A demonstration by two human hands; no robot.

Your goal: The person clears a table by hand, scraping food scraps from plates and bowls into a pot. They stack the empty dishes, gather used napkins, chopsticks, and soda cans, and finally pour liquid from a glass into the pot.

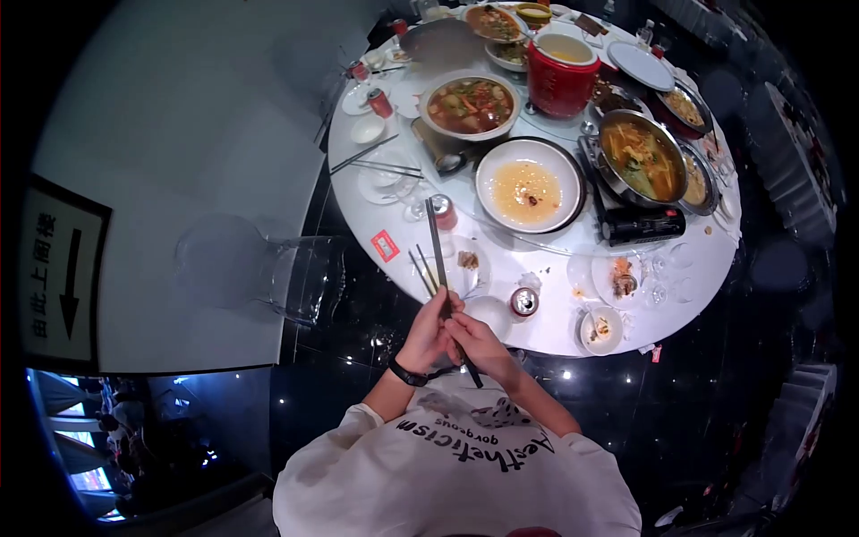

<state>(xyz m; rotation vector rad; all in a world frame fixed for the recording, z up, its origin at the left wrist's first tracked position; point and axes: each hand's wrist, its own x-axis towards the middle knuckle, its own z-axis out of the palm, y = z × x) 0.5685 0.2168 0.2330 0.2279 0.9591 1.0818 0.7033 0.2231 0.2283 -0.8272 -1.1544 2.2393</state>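
Both hands meet at the near edge of a round white table (555,336). My left hand (429,334) closes around dark chopsticks (436,242), whose upper ends point away over the table. My right hand (480,347) is closed against the lower part of the same chopsticks, touching my left hand. Two thinner sticks (422,268) stick out beside them, to the left. Just beyond my hands are a plate with food scraps (468,259), an open can (524,302) and a red can (442,211).
Farther in are a white dish with broth (530,185), a soup bowl (470,106), a metal pot (642,157) and a red bucket (562,76). A small bowl (600,329) sits at the near right edge. A clear chair (304,279) stands left of the table.
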